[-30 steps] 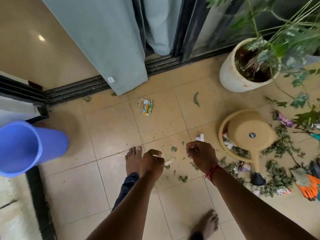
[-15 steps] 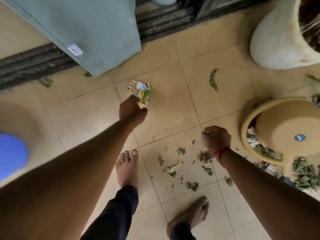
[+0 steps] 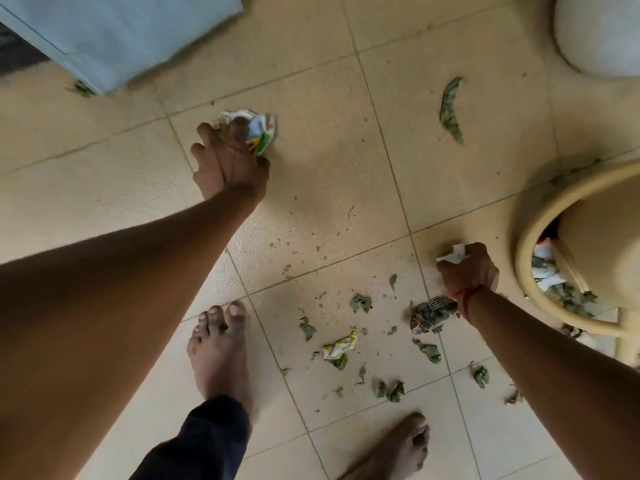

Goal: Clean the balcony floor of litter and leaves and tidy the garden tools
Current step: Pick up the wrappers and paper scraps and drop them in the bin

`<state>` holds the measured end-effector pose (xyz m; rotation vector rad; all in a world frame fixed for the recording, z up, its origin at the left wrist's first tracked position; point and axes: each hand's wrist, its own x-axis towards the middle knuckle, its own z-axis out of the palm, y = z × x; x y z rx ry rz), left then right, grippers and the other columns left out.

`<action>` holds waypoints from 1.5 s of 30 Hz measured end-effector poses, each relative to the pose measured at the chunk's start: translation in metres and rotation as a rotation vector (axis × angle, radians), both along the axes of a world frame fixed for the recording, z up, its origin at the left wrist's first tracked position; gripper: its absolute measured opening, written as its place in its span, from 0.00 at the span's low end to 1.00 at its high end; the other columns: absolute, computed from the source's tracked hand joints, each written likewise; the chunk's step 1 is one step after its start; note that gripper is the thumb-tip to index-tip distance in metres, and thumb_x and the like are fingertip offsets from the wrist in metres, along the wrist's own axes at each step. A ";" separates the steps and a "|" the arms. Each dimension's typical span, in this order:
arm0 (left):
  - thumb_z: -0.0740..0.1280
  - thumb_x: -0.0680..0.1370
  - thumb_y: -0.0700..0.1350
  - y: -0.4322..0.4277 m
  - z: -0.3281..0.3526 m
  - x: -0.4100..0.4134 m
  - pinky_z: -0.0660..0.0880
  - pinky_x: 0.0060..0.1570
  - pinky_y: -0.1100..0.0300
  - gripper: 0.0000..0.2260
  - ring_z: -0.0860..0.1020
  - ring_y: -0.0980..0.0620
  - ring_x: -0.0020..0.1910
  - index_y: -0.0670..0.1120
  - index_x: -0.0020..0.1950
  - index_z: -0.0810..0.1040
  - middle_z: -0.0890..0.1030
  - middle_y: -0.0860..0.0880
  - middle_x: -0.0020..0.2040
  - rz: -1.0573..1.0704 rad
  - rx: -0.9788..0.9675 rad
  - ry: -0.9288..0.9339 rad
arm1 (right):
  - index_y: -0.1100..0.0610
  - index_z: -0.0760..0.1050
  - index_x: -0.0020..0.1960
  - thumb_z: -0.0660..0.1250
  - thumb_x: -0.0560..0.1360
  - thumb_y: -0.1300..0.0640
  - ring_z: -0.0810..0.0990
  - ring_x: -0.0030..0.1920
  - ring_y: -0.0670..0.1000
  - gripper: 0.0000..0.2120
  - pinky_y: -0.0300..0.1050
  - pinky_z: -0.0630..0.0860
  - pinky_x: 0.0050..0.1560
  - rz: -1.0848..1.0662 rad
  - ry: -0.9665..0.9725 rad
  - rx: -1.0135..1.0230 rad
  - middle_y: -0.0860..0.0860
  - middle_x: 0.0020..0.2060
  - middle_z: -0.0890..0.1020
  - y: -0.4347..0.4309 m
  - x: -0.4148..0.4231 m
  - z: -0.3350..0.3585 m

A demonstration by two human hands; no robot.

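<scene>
My left hand (image 3: 228,161) reaches down to the tiled floor (image 3: 329,174) and pinches a crumpled colourful wrapper (image 3: 260,131) between thumb and fingers. My right hand (image 3: 467,271) is curled into a fist round a white scrap of paper (image 3: 455,254) that sticks out at the top. A dark crumpled wrapper (image 3: 431,311) lies just below that wrist. A small yellow-white wrapper (image 3: 339,346) and several torn green leaf bits (image 3: 360,303) are scattered between my feet and my right hand. One long curled leaf (image 3: 450,109) lies further out.
A tan watering can (image 3: 588,244) lies on its side at the right edge with litter and leaves under it. A cream plant pot (image 3: 599,32) stands at the top right. A grey curtain (image 3: 121,32) hangs at the top left. My bare feet (image 3: 218,348) stand on the tiles.
The camera has dropped closer to the floor. My left hand has spread over the colourful wrapper and closed thumb and fingers on it. My right fist has stayed near the watering can.
</scene>
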<state>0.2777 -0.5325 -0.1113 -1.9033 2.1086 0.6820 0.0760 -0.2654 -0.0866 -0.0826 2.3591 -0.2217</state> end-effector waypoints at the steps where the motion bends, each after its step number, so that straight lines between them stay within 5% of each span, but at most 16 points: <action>1: 0.67 0.77 0.48 0.000 0.001 0.001 0.77 0.52 0.47 0.23 0.73 0.39 0.59 0.52 0.71 0.68 0.67 0.40 0.65 -0.009 -0.025 0.012 | 0.69 0.67 0.66 0.65 0.77 0.64 0.73 0.63 0.66 0.19 0.57 0.71 0.63 0.012 0.011 0.006 0.67 0.63 0.73 -0.002 0.000 -0.001; 7: 0.66 0.78 0.49 0.013 0.034 0.014 0.72 0.45 0.59 0.15 0.79 0.45 0.51 0.49 0.63 0.77 0.82 0.44 0.55 0.076 0.006 0.235 | 0.56 0.79 0.57 0.67 0.75 0.52 0.82 0.51 0.58 0.14 0.46 0.77 0.54 0.205 0.037 -0.097 0.58 0.54 0.83 -0.039 0.035 0.032; 14: 0.73 0.74 0.52 0.048 0.152 0.082 0.64 0.36 0.64 0.07 0.82 0.49 0.42 0.49 0.45 0.83 0.86 0.48 0.41 0.451 0.105 0.437 | 0.57 0.83 0.54 0.63 0.71 0.49 0.82 0.51 0.58 0.18 0.42 0.75 0.55 0.536 -0.119 -0.336 0.54 0.49 0.85 -0.122 0.122 0.132; 17: 0.74 0.73 0.48 0.065 0.201 0.131 0.64 0.35 0.66 0.08 0.84 0.47 0.46 0.47 0.50 0.85 0.86 0.45 0.43 0.620 0.055 0.425 | 0.57 0.78 0.61 0.71 0.71 0.54 0.80 0.56 0.53 0.19 0.36 0.69 0.56 0.692 -0.197 -0.346 0.53 0.54 0.84 -0.152 0.174 0.187; 22: 0.74 0.74 0.46 0.071 0.268 0.242 0.68 0.39 0.60 0.09 0.83 0.41 0.47 0.48 0.53 0.85 0.86 0.42 0.45 0.964 -0.098 0.313 | 0.53 0.77 0.51 0.76 0.68 0.57 0.82 0.40 0.51 0.13 0.45 0.79 0.45 0.851 -0.401 -0.396 0.41 0.33 0.78 -0.197 0.281 0.256; 27: 0.74 0.73 0.46 0.049 0.292 0.363 0.72 0.47 0.56 0.11 0.83 0.41 0.49 0.46 0.54 0.85 0.86 0.42 0.43 1.260 -0.157 0.291 | 0.52 0.82 0.49 0.73 0.68 0.56 0.84 0.44 0.53 0.10 0.53 0.81 0.49 0.971 -0.502 -0.416 0.48 0.42 0.85 -0.250 0.404 0.277; 32: 0.74 0.70 0.52 0.018 0.285 0.456 0.75 0.47 0.54 0.14 0.82 0.40 0.49 0.47 0.52 0.85 0.85 0.42 0.42 1.389 -0.112 0.337 | 0.53 0.82 0.50 0.72 0.66 0.53 0.82 0.40 0.54 0.13 0.57 0.81 0.49 1.046 -0.534 -0.411 0.52 0.42 0.85 -0.304 0.516 0.251; 36: 0.75 0.69 0.49 0.002 0.269 0.498 0.79 0.49 0.53 0.15 0.83 0.43 0.48 0.46 0.53 0.84 0.85 0.41 0.45 1.445 -0.079 0.419 | 0.42 0.80 0.43 0.71 0.58 0.43 0.84 0.45 0.59 0.14 0.59 0.81 0.48 1.057 -0.545 -0.426 0.54 0.42 0.85 -0.333 0.577 0.220; 39: 0.77 0.70 0.47 0.001 0.263 0.521 0.75 0.60 0.53 0.28 0.80 0.45 0.59 0.44 0.69 0.75 0.82 0.42 0.59 1.441 -0.066 0.424 | 0.46 0.79 0.52 0.71 0.58 0.47 0.84 0.48 0.60 0.22 0.60 0.80 0.52 1.033 -0.570 -0.372 0.53 0.41 0.84 -0.341 0.598 0.188; 41: 0.76 0.72 0.47 0.008 0.262 0.527 0.72 0.64 0.53 0.31 0.77 0.45 0.64 0.44 0.73 0.70 0.79 0.42 0.64 1.413 -0.062 0.396 | 0.43 0.77 0.47 0.68 0.60 0.51 0.83 0.50 0.62 0.16 0.61 0.79 0.53 1.025 -0.547 -0.347 0.55 0.45 0.84 -0.340 0.597 0.192; 45: 0.69 0.73 0.49 0.035 0.266 0.507 0.68 0.62 0.57 0.26 0.77 0.43 0.62 0.43 0.69 0.73 0.82 0.41 0.58 1.363 -0.018 0.262 | 0.34 0.75 0.46 0.63 0.62 0.56 0.83 0.49 0.60 0.20 0.59 0.80 0.51 1.033 -0.515 -0.325 0.52 0.45 0.84 -0.323 0.566 0.210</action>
